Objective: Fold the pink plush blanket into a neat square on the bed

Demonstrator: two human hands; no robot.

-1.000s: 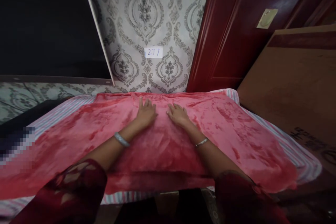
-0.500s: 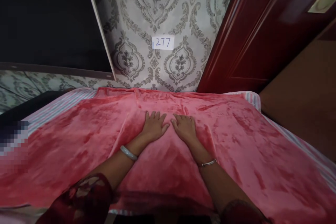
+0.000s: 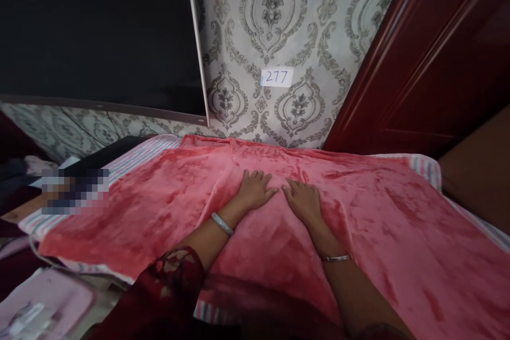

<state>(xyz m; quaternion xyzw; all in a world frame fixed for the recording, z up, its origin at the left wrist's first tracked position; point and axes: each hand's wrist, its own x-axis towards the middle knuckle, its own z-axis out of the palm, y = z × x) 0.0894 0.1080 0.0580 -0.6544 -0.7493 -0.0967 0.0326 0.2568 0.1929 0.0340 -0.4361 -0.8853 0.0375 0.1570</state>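
1. Patterned wallpaper (image 3: 255, 48) stood behind the work, with a dark screen (image 3: 95, 32) to the left, a dark red door (image 3: 422, 53) to the right and a card (image 3: 277, 77) reading 277 between them.
2. A red blanket (image 3: 274, 244) lay spread in front of the wall, its far edge running close along the foot of the wallpaper.
3. Striped cloth (image 3: 151, 149) showed beyond the blanket at the far left, at the far right corner and in a strip along the near side.
4. On the middle of the blanket, the left hand (image 3: 255, 189) rested palm down, fingers loosely spread, gripping nothing.
5. Just beside it, the right hand (image 3: 303, 202) lay just as flat, its fingers somewhat closer together, also gripping nothing; the thumbs pointed toward each other without touching.
6. Spreading looked largely done, judging by how much of the striped cloth was covered.
7. Smoothing seemed only partly done: a crease ran outward from either side of the hands, and small ripples gathered along the far edge.
8. No fold had been laid over; how the nearest edge lay was hard to tell, being dim and partly hidden by the sleeve (image 3: 175, 281).
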